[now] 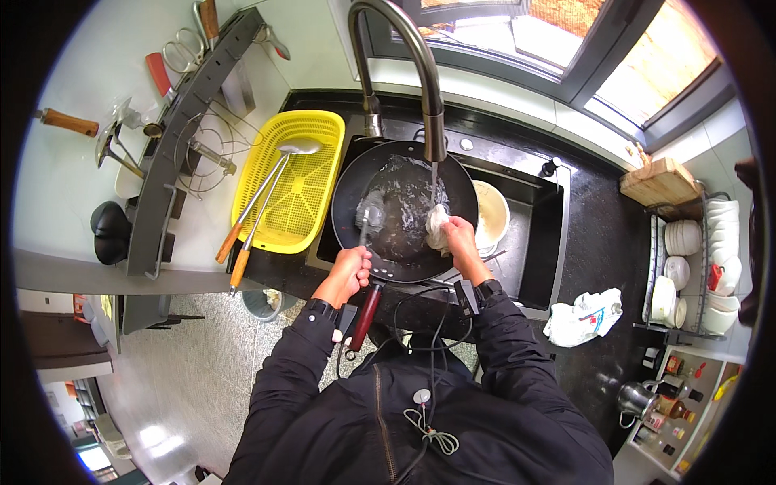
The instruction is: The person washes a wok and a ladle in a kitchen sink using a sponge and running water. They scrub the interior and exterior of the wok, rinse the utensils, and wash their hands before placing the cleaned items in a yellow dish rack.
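A large black wok (403, 242) rests across the sink with water in it. My left hand (348, 273) is closed around the handle of a kitchen utensil (365, 221), probably metal; its pale head lies in the water, too blurred to name exactly. In my right hand (464, 242) a wet, crumpled white cloth (438, 227) is pinched above the wok's right side. Water runs from the gooseneck faucet (433, 130) close to the cloth. The wok's dark red handle (367, 318) points toward me, beside my left wrist, with neither hand on it.
Left of the sink, a yellow plastic basket (291, 224) carries two wooden-handled utensils (251, 218). A cream bowl (494, 212) sits in the sink basin (545, 260), partly under the wok. A crumpled white plastic bag (585, 318) and a dish rack (652, 273) stand right. Cables hang near my wrists.
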`<state>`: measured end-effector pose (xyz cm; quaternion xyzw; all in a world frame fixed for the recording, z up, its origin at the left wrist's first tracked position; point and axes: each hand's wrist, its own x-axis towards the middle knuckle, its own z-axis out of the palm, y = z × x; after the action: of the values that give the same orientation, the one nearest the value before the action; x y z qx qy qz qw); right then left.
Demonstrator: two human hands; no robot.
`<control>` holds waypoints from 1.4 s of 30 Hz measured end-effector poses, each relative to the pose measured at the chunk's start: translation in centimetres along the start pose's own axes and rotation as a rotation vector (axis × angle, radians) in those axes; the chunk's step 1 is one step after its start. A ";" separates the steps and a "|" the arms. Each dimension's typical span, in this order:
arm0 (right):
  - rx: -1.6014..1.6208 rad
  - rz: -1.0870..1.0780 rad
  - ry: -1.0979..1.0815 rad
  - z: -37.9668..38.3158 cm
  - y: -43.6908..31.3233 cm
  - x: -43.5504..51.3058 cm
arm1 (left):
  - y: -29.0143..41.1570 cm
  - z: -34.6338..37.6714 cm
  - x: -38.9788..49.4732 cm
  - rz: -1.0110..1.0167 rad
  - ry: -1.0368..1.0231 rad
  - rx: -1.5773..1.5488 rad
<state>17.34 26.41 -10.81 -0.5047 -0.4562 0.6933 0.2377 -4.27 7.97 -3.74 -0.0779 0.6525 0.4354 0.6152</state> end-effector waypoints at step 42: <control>0.092 -0.057 0.008 -3.7 -1.5 -3.9 | -0.8 1.5 3.0 0.004 -0.032 -0.118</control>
<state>22.00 25.49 -7.90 -0.4830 -0.4370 0.7044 0.2820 -3.35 9.80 -6.54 -0.1056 0.6159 0.4756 0.6191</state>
